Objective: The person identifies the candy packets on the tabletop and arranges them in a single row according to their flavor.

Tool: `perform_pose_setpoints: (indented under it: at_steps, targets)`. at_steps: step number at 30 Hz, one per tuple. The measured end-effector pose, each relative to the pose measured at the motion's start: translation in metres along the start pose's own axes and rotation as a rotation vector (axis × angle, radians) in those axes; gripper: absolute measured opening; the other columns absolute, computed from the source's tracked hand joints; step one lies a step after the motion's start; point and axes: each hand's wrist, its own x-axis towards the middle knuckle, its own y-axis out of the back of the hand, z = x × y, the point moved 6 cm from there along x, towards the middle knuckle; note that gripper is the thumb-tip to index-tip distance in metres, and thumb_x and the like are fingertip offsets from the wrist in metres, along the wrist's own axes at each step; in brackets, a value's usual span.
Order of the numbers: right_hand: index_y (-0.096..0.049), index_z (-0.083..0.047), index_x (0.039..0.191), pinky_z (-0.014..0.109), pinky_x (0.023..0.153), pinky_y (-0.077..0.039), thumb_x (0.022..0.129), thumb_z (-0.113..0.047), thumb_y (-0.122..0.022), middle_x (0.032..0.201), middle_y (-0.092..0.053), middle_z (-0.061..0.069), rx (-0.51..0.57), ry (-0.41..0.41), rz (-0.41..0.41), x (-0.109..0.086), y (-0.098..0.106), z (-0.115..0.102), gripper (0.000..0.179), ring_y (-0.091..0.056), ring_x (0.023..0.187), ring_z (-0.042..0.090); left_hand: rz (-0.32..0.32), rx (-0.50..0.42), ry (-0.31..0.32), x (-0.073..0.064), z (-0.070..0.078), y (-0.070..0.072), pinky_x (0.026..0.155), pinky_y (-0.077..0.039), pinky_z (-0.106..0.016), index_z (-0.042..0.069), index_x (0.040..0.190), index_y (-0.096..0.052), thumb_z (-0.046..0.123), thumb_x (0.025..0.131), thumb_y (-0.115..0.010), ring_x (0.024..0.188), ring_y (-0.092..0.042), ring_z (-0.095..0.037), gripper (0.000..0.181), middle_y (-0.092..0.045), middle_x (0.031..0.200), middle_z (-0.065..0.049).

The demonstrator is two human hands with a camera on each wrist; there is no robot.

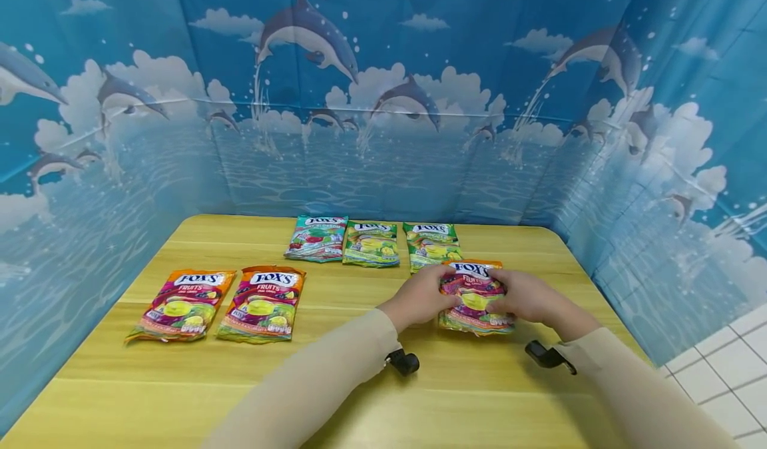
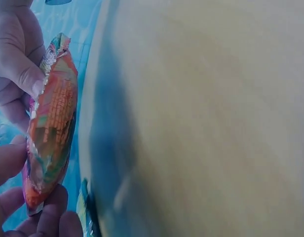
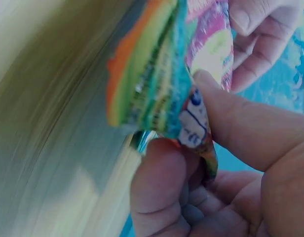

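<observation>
A purple and orange candy bag (image 1: 473,299) marked Fox's Fruits is held up at the right side of the table, its front toward me. My left hand (image 1: 421,296) grips its left edge, thumb on the front. The right hand (image 1: 530,297) grips the opposite edge, also with the thumb in front. Seen edge-on in the left wrist view, the candy bag (image 2: 53,123) is plump and apart from the tabletop. The right wrist view has its crimped end in front, with right-hand fingers (image 3: 159,182) curled around the edge.
Two matching Fruits bags (image 1: 182,306) (image 1: 263,306) lie at the left. Along the back are a teal candy bag (image 1: 316,239) and two green ones (image 1: 371,244) (image 1: 430,242), the rightmost just behind the held bag. A dolphin-printed curtain (image 1: 383,136) surrounds the wooden table (image 1: 180,396).
</observation>
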Motion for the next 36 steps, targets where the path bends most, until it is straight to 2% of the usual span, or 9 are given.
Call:
perform_pose_setpoints:
  at_steps: [4, 10, 13, 17, 21, 26, 31, 33, 36]
  targets:
    - [-0.034, 0.007, 0.16, 0.038, 0.079, -0.053, 0.093, -0.031, -0.081, 0.143, -0.058, 0.031, -0.007, -0.007, 0.018, 0.005, -0.003, -0.017, 0.091, -0.064, 0.093, 0.024, 0.031, 0.014, 0.019, -0.006, -0.007, 0.019, 0.121, -0.044, -0.043, 0.024, 0.154, -0.055, 0.04, 0.095, -0.079, 0.148, -0.05, -0.022, 0.066, -0.051, 0.16, 0.001]
    - [-0.03, 0.004, 0.163, 0.033, 0.069, -0.052, 0.095, -0.032, -0.079, 0.146, -0.057, 0.03, 0.028, -0.001, 0.033, 0.015, -0.012, -0.042, 0.091, -0.063, 0.079, 0.019, 0.035, 0.031, 0.056, -0.018, -0.022, 0.044, 0.121, -0.043, -0.048, 0.025, 0.156, -0.052, 0.039, 0.096, -0.079, 0.152, -0.045, -0.025, 0.068, -0.047, 0.164, 0.0]
    - [-0.028, 0.002, 0.165, 0.033, 0.064, -0.051, 0.097, -0.029, -0.078, 0.132, -0.066, 0.024, 0.074, -0.005, 0.033, 0.02, -0.02, -0.054, 0.09, -0.061, 0.065, 0.018, 0.041, 0.041, 0.061, -0.024, -0.03, 0.055, 0.121, -0.043, -0.049, 0.023, 0.156, -0.052, 0.037, 0.096, -0.079, 0.152, -0.045, -0.027, 0.068, -0.047, 0.164, -0.001]
    - [-0.028, 0.001, 0.165, 0.033, 0.062, -0.05, 0.097, -0.027, -0.078, 0.111, -0.072, 0.015, 0.096, 0.008, 0.036, 0.028, -0.031, -0.071, 0.088, -0.059, 0.061, 0.018, 0.045, 0.07, 0.067, -0.032, -0.042, 0.069, 0.121, -0.043, -0.049, 0.021, 0.156, -0.053, 0.035, 0.096, -0.08, 0.15, -0.048, -0.028, 0.068, -0.049, 0.162, -0.003]
    - [-0.028, 0.002, 0.165, 0.033, 0.065, -0.05, 0.098, -0.027, -0.077, 0.12, -0.072, 0.016, 0.126, 0.029, 0.035, 0.036, -0.044, -0.087, 0.088, -0.06, 0.07, 0.018, 0.043, 0.12, 0.083, -0.04, -0.056, 0.081, 0.122, -0.042, -0.049, 0.02, 0.155, -0.054, 0.037, 0.095, -0.08, 0.15, -0.047, -0.028, 0.068, -0.05, 0.162, -0.004]
    - [-0.028, 0.0, 0.165, 0.034, 0.068, -0.051, 0.098, -0.026, -0.077, 0.118, -0.072, 0.012, 0.181, 0.038, 0.031, 0.047, -0.059, -0.107, 0.088, -0.062, 0.072, 0.019, 0.035, 0.157, 0.108, -0.051, -0.073, 0.097, 0.123, -0.04, -0.051, 0.02, 0.156, -0.053, 0.036, 0.095, -0.08, 0.152, -0.045, -0.03, 0.069, -0.049, 0.163, -0.004]
    - [-0.034, 0.0, 0.163, 0.04, 0.093, -0.054, 0.096, -0.028, -0.079, 0.145, -0.063, 0.016, 0.12, 0.063, 0.062, 0.059, -0.069, -0.128, 0.085, -0.063, 0.108, 0.02, 0.04, 0.191, 0.136, -0.064, -0.087, 0.113, 0.122, -0.042, -0.051, 0.019, 0.155, -0.053, 0.037, 0.094, -0.081, 0.151, -0.046, -0.03, 0.07, -0.051, 0.162, -0.005]
    - [-0.036, 0.0, 0.162, 0.043, 0.098, -0.054, 0.096, -0.028, -0.08, 0.146, -0.062, 0.016, 0.119, 0.073, 0.064, 0.062, -0.073, -0.136, 0.084, -0.063, 0.115, 0.021, 0.046, 0.198, 0.144, -0.069, -0.092, 0.119, 0.12, -0.043, -0.051, 0.017, 0.154, -0.055, 0.037, 0.093, -0.083, 0.148, -0.049, -0.031, 0.07, -0.053, 0.159, -0.006]
    - [-0.039, -0.001, 0.162, 0.043, 0.099, -0.054, 0.096, -0.028, -0.08, 0.144, -0.064, 0.015, 0.125, 0.08, 0.058, 0.068, -0.08, -0.147, 0.082, -0.064, 0.114, 0.02, 0.051, 0.194, 0.167, -0.075, -0.101, 0.127, 0.118, -0.045, -0.052, 0.016, 0.153, -0.056, 0.036, 0.091, -0.084, 0.145, -0.053, -0.031, 0.07, -0.055, 0.157, -0.007]
